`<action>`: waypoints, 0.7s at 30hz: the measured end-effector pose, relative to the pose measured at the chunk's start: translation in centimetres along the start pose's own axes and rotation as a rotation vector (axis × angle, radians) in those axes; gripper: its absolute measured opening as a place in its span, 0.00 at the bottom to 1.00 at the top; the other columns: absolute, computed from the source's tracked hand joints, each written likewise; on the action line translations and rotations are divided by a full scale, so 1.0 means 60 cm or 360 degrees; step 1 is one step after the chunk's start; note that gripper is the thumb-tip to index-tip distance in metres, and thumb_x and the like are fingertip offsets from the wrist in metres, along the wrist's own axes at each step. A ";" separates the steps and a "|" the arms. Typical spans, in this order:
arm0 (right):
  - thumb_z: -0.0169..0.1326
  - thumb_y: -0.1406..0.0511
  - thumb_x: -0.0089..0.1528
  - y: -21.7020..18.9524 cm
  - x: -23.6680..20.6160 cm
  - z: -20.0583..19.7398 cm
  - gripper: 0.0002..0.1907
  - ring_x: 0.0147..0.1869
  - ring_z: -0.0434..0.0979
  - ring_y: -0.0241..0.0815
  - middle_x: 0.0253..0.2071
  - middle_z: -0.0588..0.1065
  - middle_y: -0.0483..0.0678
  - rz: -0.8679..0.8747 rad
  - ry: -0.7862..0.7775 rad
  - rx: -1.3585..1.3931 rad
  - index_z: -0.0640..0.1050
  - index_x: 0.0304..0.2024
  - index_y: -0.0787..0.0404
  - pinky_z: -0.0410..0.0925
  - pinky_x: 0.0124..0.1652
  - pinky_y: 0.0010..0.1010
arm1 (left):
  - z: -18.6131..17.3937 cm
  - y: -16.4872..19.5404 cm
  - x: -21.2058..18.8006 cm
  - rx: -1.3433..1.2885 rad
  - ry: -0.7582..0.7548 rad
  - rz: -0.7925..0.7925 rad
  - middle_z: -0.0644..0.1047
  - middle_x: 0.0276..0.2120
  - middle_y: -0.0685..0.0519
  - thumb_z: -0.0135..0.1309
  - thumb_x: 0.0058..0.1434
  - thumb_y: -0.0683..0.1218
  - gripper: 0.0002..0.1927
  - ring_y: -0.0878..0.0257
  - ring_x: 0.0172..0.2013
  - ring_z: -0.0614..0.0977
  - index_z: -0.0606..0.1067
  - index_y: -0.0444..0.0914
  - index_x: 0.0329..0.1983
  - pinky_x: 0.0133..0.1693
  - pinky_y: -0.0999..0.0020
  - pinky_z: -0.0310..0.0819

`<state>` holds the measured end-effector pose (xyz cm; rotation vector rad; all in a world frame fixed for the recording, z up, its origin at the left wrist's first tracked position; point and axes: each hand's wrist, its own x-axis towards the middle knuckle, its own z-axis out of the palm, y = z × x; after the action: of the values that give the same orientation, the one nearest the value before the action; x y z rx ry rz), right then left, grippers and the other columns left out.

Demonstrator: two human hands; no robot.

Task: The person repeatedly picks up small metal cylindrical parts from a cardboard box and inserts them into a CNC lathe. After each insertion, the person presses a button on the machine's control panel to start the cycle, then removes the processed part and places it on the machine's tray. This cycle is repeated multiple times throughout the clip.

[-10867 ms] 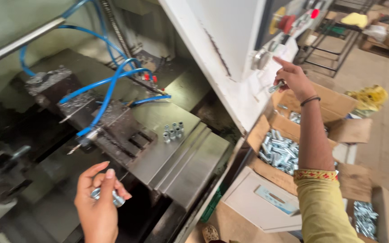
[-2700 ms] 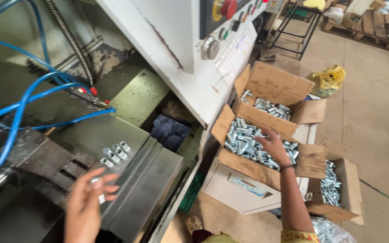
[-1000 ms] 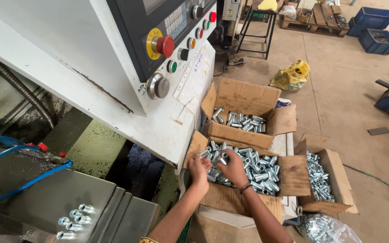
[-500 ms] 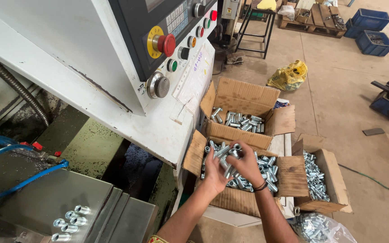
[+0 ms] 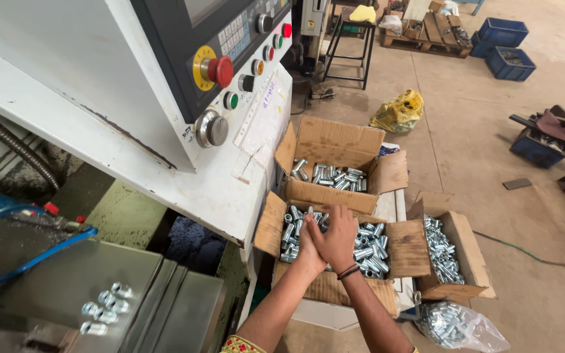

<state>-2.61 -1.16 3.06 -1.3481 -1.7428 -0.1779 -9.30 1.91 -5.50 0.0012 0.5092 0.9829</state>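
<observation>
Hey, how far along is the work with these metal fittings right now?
Done: a few fittings sit on the machine's steel surface. In hand: both hands, left hand and right hand, are pressed together in the middle box, gathering parts. Left: three boxes and a bag hold many more.

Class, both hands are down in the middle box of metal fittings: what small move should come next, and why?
Probably close the hands and lift a few fittings. The left hand and right hand are pressed together on the pile in the cardboard box, with no fitting visibly gripped.
</observation>
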 end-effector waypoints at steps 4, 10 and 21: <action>0.57 0.59 0.65 0.042 -0.002 0.016 0.16 0.39 0.73 0.40 0.39 0.72 0.47 0.0620 0.0239 0.1011 0.71 0.48 0.62 0.69 0.38 0.34 | -0.019 -0.025 0.013 0.0003 0.0162 0.0081 0.80 0.44 0.50 0.39 0.67 0.71 0.31 0.56 0.42 0.81 0.77 0.42 0.48 0.44 0.59 0.76; 0.52 0.63 0.69 0.086 -0.036 -0.020 0.08 0.37 0.70 0.33 0.36 0.69 0.42 0.1202 0.0488 0.1943 0.69 0.48 0.56 0.68 0.37 0.27 | -0.023 -0.033 -0.026 -0.0187 0.0153 0.0246 0.79 0.31 0.49 0.35 0.64 0.73 0.33 0.57 0.24 0.74 0.74 0.42 0.31 0.24 0.56 0.68; 0.48 0.64 0.64 -0.189 -0.198 -0.016 0.11 0.44 0.77 0.39 0.38 0.72 0.48 0.1616 -0.0470 0.2703 0.69 0.50 0.54 0.67 0.42 0.28 | -0.020 0.059 -0.420 -0.0273 0.0008 0.0879 0.80 0.33 0.49 0.40 0.68 0.73 0.34 0.59 0.26 0.76 0.76 0.40 0.35 0.24 0.58 0.71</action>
<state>-11.48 -14.56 -0.44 -0.6638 -0.5967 1.6957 -23.90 -16.38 4.63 -0.0152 0.4346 1.5658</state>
